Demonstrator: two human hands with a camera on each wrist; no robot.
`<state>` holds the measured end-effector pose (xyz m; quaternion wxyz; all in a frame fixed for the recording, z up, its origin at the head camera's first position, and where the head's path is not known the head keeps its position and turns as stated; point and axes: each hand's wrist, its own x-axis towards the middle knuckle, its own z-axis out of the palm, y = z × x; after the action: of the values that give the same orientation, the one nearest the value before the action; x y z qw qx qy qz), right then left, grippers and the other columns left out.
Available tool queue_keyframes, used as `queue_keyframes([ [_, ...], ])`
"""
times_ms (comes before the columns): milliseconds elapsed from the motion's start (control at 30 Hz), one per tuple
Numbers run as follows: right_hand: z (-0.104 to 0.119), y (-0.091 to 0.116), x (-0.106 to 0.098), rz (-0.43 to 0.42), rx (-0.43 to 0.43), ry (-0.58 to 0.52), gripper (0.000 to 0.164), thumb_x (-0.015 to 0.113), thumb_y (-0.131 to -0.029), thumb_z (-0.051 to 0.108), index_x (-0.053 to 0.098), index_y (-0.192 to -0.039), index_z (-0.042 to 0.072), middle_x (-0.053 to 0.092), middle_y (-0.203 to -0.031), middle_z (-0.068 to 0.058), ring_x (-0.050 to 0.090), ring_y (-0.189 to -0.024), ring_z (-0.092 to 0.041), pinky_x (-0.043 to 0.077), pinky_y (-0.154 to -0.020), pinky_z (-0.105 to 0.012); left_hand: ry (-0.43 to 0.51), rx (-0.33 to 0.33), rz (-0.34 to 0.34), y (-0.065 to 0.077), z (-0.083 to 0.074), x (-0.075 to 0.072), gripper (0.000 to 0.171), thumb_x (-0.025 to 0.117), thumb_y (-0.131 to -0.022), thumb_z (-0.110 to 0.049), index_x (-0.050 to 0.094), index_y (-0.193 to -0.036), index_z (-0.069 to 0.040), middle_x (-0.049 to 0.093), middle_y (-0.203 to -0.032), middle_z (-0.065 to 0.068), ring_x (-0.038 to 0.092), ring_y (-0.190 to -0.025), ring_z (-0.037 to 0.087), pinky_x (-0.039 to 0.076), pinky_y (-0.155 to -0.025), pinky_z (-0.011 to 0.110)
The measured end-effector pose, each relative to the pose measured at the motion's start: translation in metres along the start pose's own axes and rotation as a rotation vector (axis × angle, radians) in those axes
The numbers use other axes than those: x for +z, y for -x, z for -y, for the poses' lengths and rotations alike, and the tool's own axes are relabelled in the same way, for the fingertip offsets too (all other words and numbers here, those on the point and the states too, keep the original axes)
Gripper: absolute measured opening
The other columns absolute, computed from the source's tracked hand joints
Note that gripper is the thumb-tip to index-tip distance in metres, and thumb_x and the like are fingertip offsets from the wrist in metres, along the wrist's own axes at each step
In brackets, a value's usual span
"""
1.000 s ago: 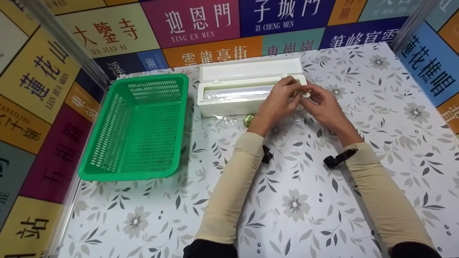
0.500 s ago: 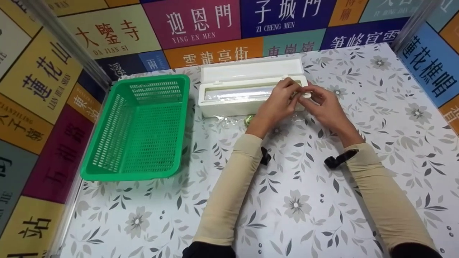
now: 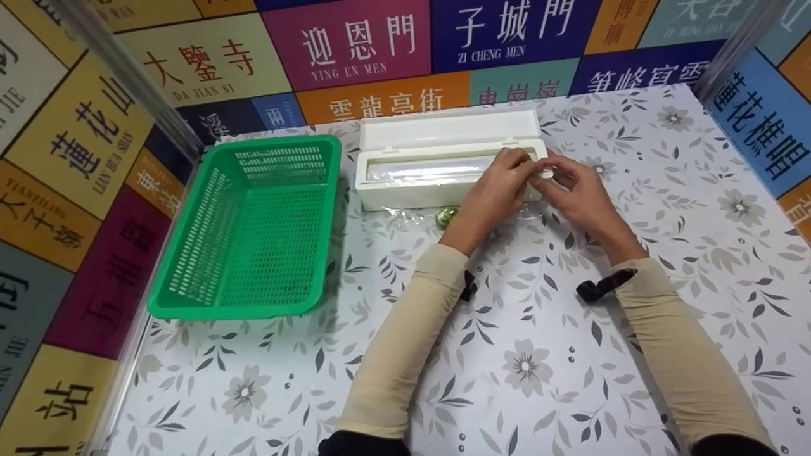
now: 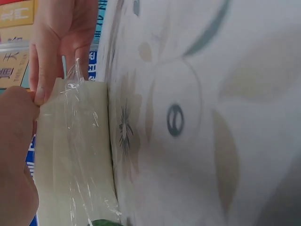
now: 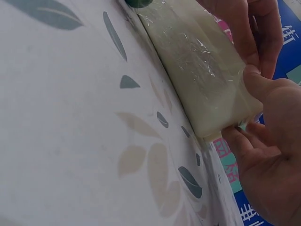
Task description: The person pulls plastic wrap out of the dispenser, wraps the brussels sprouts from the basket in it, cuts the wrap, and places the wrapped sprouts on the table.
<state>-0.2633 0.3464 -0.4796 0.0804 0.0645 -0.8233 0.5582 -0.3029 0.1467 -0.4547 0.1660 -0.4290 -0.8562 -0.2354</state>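
A white cling film dispenser (image 3: 405, 194) stands at the back of the table with its lid raised. Inside lies a roll of cling film (image 3: 431, 170), and clear film drapes down its front. My left hand (image 3: 500, 193) reaches over the right part of the dispenser, fingers bent at its upper front edge. My right hand (image 3: 580, 190) grips the right end corner, thumb on top and fingers around the end. The two hands' fingertips meet there; I cannot tell what small part the left fingertips pinch. A round green item (image 3: 446, 218) lies by the film at the dispenser's foot.
To the left of the dispenser sits a green plastic basket (image 3: 244, 313) with perforated walls. Colourful printed panels (image 3: 361, 50) border the table (image 3: 380, 354) behind and at both sides. The table has a floral cover.
The head view has shifted slightly, so everything sits a little lower and further right. Both hands stay at the dispenser's right end, with only small finger movement.
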Motion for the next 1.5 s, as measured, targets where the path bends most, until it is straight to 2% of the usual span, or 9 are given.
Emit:
queue_keyframes([
  [200,0.000,0.001,0.002,0.007,0.008,-0.016,0.037,0.078,-0.102,0.026,0.072,-0.132,0.006,0.056,-0.161,-0.014,0.042,-0.161,-0.031,0.042,-0.128,-0.037,-0.074,-0.010,0.003,0.005,0.000,-0.003,0.024,0.059,-0.108,-0.007,0.077,-0.123,-0.012,0.070,-0.124,0.004,0.063,-0.120,0.020,0.052,-0.106,0.024],
  [367,0.000,0.003,-0.001,0.009,0.012,-0.036,0.037,0.078,-0.102,0.024,0.071,-0.131,0.002,0.046,-0.169,-0.017,0.039,-0.162,-0.034,0.046,-0.120,-0.021,-0.125,-0.006,0.006,0.011,0.002,-0.010,0.024,0.059,-0.106,-0.004,0.077,-0.120,-0.011,0.071,-0.119,0.004,0.063,-0.117,0.021,0.053,-0.105,0.027],
  [433,-0.001,0.003,-0.002,0.000,0.014,-0.040,0.038,0.078,-0.102,0.022,0.070,-0.132,0.001,0.046,-0.169,-0.018,0.041,-0.160,-0.036,0.049,-0.115,-0.017,-0.144,0.008,0.009,0.012,0.003,-0.013,0.025,0.060,-0.104,-0.003,0.077,-0.120,-0.011,0.071,-0.118,0.004,0.063,-0.117,0.022,0.053,-0.106,0.028],
  [500,-0.002,0.003,-0.004,-0.011,0.008,-0.036,0.038,0.078,-0.102,0.021,0.070,-0.131,0.000,0.049,-0.167,-0.019,0.040,-0.161,-0.035,0.047,-0.116,-0.017,-0.158,0.017,0.012,0.013,0.005,-0.015,0.026,0.060,-0.104,-0.002,0.078,-0.120,-0.010,0.071,-0.117,0.005,0.063,-0.116,0.022,0.052,-0.106,0.028],
  [667,-0.004,0.004,-0.004,-0.014,0.000,-0.023,0.038,0.078,-0.102,0.024,0.070,-0.131,0.001,0.051,-0.166,-0.017,0.037,-0.163,-0.031,0.040,-0.130,-0.035,-0.197,-0.001,0.014,0.018,0.006,-0.018,0.027,0.060,-0.106,-0.003,0.079,-0.123,-0.013,0.071,-0.117,0.004,0.063,-0.115,0.022,0.053,-0.104,0.027],
  [767,-0.005,0.004,-0.002,-0.011,0.004,-0.024,0.038,0.078,-0.102,0.025,0.070,-0.131,0.002,0.049,-0.168,-0.016,0.036,-0.164,-0.030,0.037,-0.132,-0.043,-0.208,-0.009,0.012,0.022,0.008,-0.019,0.028,0.061,-0.106,-0.004,0.079,-0.124,-0.014,0.071,-0.115,0.004,0.063,-0.113,0.021,0.053,-0.103,0.026],
  [1067,-0.005,0.003,-0.003,-0.010,0.024,-0.034,0.038,0.079,-0.102,0.022,0.070,-0.131,0.000,0.044,-0.171,-0.018,0.036,-0.164,-0.033,0.037,-0.132,-0.043,-0.165,-0.029,-0.053,0.039,0.022,-0.029,0.021,0.058,-0.102,-0.001,0.076,-0.110,-0.008,0.068,-0.107,0.005,0.061,-0.106,0.024,0.054,-0.098,0.030],
  [1267,-0.001,0.001,-0.003,0.015,0.029,-0.029,0.038,0.079,-0.102,0.026,0.070,-0.129,0.001,0.040,-0.174,-0.015,0.034,-0.164,-0.032,0.036,-0.133,-0.045,-0.075,-0.078,-0.119,0.055,0.034,-0.037,0.025,0.055,-0.102,0.002,0.076,-0.113,-0.007,0.067,-0.106,0.008,0.060,-0.107,0.026,0.055,-0.095,0.031],
  [1500,0.001,0.001,-0.001,0.015,0.023,-0.021,0.038,0.078,-0.102,0.025,0.069,-0.129,0.000,0.042,-0.173,-0.016,0.034,-0.165,-0.032,0.035,-0.133,-0.044,-0.075,-0.104,-0.143,0.065,0.038,-0.042,0.022,0.055,-0.103,-0.001,0.075,-0.111,-0.007,0.068,-0.107,0.008,0.060,-0.109,0.027,0.054,-0.096,0.033],
])
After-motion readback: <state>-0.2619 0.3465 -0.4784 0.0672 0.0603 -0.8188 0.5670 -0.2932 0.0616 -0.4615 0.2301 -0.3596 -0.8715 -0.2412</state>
